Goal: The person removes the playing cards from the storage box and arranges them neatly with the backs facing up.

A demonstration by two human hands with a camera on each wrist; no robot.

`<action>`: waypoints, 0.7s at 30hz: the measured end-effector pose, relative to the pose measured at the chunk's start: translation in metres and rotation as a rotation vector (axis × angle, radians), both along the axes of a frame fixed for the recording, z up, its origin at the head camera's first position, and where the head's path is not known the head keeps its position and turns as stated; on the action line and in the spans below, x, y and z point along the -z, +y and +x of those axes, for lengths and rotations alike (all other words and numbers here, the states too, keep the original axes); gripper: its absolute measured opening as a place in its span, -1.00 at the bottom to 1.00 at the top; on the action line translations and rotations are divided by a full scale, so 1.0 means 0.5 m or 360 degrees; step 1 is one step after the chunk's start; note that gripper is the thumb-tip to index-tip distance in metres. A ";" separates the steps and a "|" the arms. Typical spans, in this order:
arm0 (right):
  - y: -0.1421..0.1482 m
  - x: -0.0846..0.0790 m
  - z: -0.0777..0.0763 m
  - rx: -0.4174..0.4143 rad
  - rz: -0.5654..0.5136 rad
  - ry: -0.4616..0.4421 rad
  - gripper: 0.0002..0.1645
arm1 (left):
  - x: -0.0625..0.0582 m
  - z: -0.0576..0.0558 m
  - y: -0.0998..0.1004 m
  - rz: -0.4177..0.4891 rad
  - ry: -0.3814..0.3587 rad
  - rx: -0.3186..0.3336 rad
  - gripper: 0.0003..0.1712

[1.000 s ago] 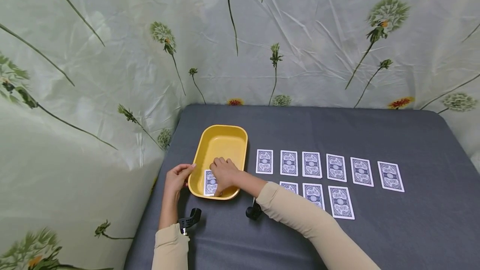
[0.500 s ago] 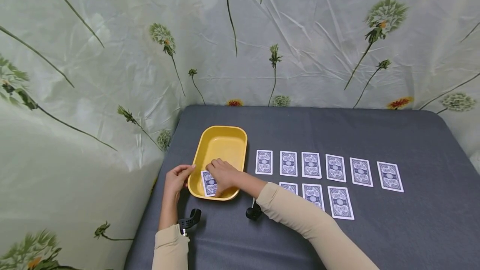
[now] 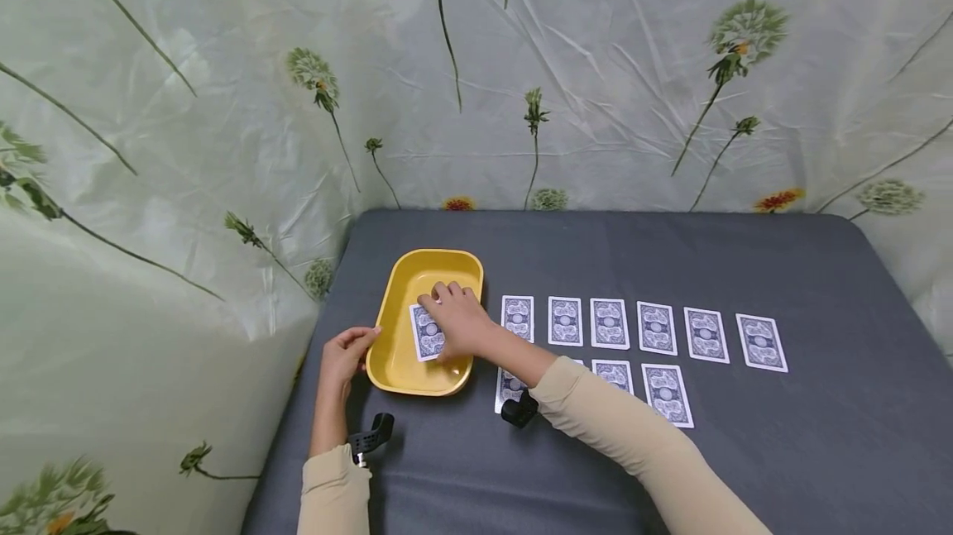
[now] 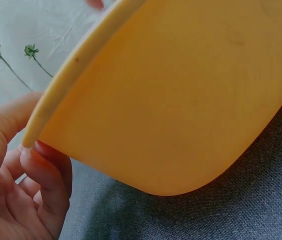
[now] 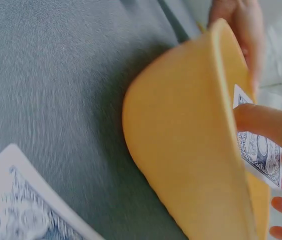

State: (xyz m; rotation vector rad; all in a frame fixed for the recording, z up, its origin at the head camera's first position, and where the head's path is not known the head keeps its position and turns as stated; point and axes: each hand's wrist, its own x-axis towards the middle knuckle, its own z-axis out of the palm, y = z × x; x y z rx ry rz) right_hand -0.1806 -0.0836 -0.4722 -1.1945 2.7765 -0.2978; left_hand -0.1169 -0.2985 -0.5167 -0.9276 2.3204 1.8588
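Observation:
A yellow plastic tray [image 3: 393,370] with rounded corners lies at the left of the table. My left hand [image 3: 345,360] pinches its left rim; in the left wrist view the thumb and curled fingers of the left hand [image 4: 26,175] take the rim from both sides. Inside the tray's outline, a playing card [image 3: 426,335] shows its blue-and-white back. My right hand [image 3: 462,322] grips this card between thumb and fingers. From the right wrist view, the card [image 5: 261,152] is tilted just past the tray wall [image 5: 181,120], with the thumb across its face.
Several face-down cards lie to the right of the tray: a far row [image 3: 609,323] and a nearer row [image 3: 667,395], partly covered by the right arm. The grey table [image 3: 841,436] meets a flower-patterned sheet [image 3: 596,105] at the back and left.
My right hand has lifted the card from the near end of the tray and carried it slightly farther back. The left hand stays at the rim. The head view has turned slightly.

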 end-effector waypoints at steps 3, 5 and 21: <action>0.030 -0.015 -0.006 0.0052 -0.0046 0.0029 0.17 | 0.002 -0.002 0.000 0.0005 -0.0003 -0.0016 -0.58; 0.053 -0.023 -0.008 0.0077 -0.0087 0.0035 0.16 | 0.003 -0.002 0.000 0.0003 -0.0011 -0.0007 -0.56; 0.257 -0.067 -0.017 0.0323 -0.0183 0.0119 0.20 | -0.001 0.002 -0.002 -0.0010 -0.0030 0.0023 -0.50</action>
